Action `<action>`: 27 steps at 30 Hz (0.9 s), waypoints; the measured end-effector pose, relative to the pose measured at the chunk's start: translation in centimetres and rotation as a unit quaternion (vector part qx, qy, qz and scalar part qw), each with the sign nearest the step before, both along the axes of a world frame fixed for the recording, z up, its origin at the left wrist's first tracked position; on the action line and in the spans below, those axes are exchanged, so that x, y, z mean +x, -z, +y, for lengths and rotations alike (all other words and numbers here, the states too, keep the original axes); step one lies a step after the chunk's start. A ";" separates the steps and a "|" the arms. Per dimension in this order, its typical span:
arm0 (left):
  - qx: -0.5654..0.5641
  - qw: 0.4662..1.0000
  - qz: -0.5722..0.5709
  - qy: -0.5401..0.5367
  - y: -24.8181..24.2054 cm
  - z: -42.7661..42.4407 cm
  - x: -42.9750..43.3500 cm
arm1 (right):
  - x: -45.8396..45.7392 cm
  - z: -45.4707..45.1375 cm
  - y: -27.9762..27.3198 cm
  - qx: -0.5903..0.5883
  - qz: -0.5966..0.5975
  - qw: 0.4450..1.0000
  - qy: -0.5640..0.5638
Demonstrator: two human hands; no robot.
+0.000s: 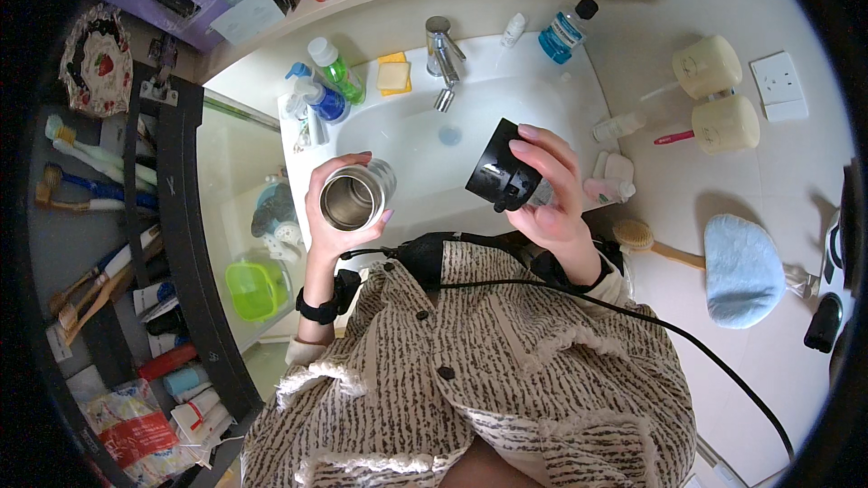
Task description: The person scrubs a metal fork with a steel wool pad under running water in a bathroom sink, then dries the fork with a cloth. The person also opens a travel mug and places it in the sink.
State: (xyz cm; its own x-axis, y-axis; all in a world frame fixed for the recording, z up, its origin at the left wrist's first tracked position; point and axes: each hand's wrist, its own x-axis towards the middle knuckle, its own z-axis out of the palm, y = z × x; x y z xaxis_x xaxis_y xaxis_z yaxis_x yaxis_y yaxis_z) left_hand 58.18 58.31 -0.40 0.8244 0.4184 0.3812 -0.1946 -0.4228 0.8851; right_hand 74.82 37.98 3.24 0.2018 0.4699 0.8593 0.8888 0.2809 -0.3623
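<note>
My left hand [332,196] grips a stainless steel vacuum flask [385,179] near the basin's front left. Its open mouth faces up towards me and shows a bare metal inside wall. In my right hand [553,183] is a glossy black flask lid [498,169], tilted, with a small latch at its lower edge. Flask and lid are apart, both held over the white washbasin [413,142]. Behind them stands a chrome tap [439,47], its spout pointing down towards the round drain [449,135].
Pump and foam bottles [332,78] crowd the basin's left rim beside a soap bar [393,76]. Blue mouthwash [564,34] stands at the back right. Two cream cups [722,123] hang on the right wall. An open cabinet [183,217] flanks the left; a black cable [651,318] crosses my front.
</note>
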 end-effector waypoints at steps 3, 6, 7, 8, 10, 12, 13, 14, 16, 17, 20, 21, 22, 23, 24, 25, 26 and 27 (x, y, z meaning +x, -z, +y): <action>0.009 1.000 0.000 0.001 -0.3 -0.3 -0.2 | -0.2 -0.1 0.6 -0.071 0.037 0.994 0.076; 0.029 1.000 0.003 -0.006 -0.5 -0.5 -0.4 | -0.2 0.6 2.3 -0.114 0.252 0.949 0.152; 0.032 0.999 -0.003 -0.001 -0.5 -0.5 -0.2 | 0.0 1.1 3.3 -0.079 0.307 0.935 0.161; 0.048 0.999 0.019 0.004 -0.6 -0.4 -0.3 | 0.3 1.0 4.2 -0.101 0.367 0.906 0.186; 0.049 0.999 0.007 0.009 -0.6 -0.4 -0.2 | 1.1 0.4 6.0 -0.136 0.478 0.841 0.215; 0.060 0.998 0.000 0.008 -0.6 -0.4 0.0 | 2.4 0.1 8.1 -0.129 0.620 0.746 0.207; 0.057 0.998 0.007 0.003 -0.6 -0.4 0.0 | 2.9 -0.1 9.1 -0.123 0.685 0.685 0.216; 0.057 0.998 0.008 0.001 -0.6 -0.5 0.0 | 3.1 -0.6 10.0 -0.125 0.705 0.668 0.203; 0.055 0.998 0.016 -0.010 -0.7 -0.5 0.0 | 3.1 -1.4 11.6 -0.139 0.706 0.664 0.203; 0.053 0.998 0.023 -0.018 -0.7 -0.5 0.0 | 3.1 -1.6 12.3 -0.146 0.707 0.660 0.207; 0.008 0.993 0.111 -0.030 -0.3 0.0 0.4 | 3.0 -2.2 13.8 -0.146 0.723 0.643 0.206; -0.013 0.988 0.151 -0.030 0.1 0.3 0.6 | 2.9 -2.4 14.2 -0.142 0.731 0.635 0.204; -0.001 0.987 0.159 -0.033 0.8 0.5 1.2 | 2.9 -2.5 14.5 -0.134 0.738 0.631 0.200; -0.003 0.983 0.182 -0.023 1.5 0.9 2.0 | 2.9 -2.5 14.6 -0.124 0.745 0.626 0.194; 0.001 0.981 0.194 -0.005 2.4 1.3 2.7 | 2.9 -2.6 14.7 -0.123 0.744 0.626 0.200; 0.005 0.978 0.207 0.013 3.4 1.6 3.5 | 2.9 -2.6 14.7 -0.123 0.742 0.627 0.203; 0.003 0.969 0.246 0.021 4.4 1.8 4.3 | 2.9 -2.6 14.7 -0.124 0.743 0.625 0.206; 0.040 0.950 0.308 0.043 5.3 2.2 5.1 | 2.9 -2.5 14.6 -0.129 0.745 0.620 0.207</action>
State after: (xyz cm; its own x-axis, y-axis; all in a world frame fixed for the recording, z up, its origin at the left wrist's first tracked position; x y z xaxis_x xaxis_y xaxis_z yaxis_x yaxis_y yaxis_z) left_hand 63.33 60.55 -5.74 0.9312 0.3292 -0.1567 0.3124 -0.4986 0.8086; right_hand 77.74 35.46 -11.39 0.8316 0.1947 -0.5201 -0.5112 -0.0976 -0.8539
